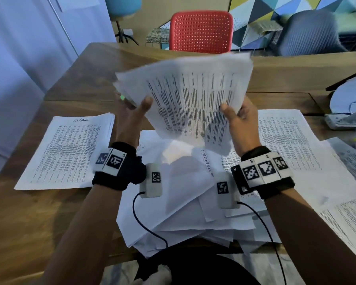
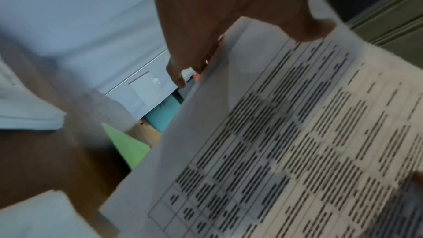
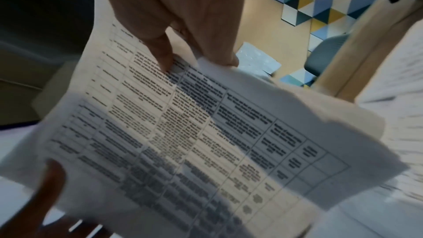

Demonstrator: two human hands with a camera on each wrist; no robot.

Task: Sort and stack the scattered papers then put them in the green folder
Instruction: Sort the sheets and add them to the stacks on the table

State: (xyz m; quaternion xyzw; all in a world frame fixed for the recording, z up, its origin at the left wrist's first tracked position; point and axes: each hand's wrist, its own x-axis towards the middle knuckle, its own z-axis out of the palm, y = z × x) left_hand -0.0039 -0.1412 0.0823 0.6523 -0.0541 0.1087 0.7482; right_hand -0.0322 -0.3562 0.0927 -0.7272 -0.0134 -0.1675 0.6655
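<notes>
Both hands, left hand [image 1: 135, 112] and right hand [image 1: 237, 118], pinch the sheaf of papers [image 1: 191, 101] mid-frame by its side edges. The sheaf looks light and floppy. Loose sheets probably slide, so gripping both edges seems safest.

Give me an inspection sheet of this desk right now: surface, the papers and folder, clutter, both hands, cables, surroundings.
Surface: wooden desk, largely covered in paper.
Job's things: held sheaf raised above the desk; neat stack on the left; loose heap in the middle; more printed sheets on the right; a green corner, perhaps the green folder, glimpsed behind the sheaf.
Clutter: white power strip at the far right.
Grippers: left hand and right hand each pinch the sheaf by a lower edge.
Cables: black cables run from the wrist units.
Surroundings: red chair, grey chair, patterned wall.
</notes>
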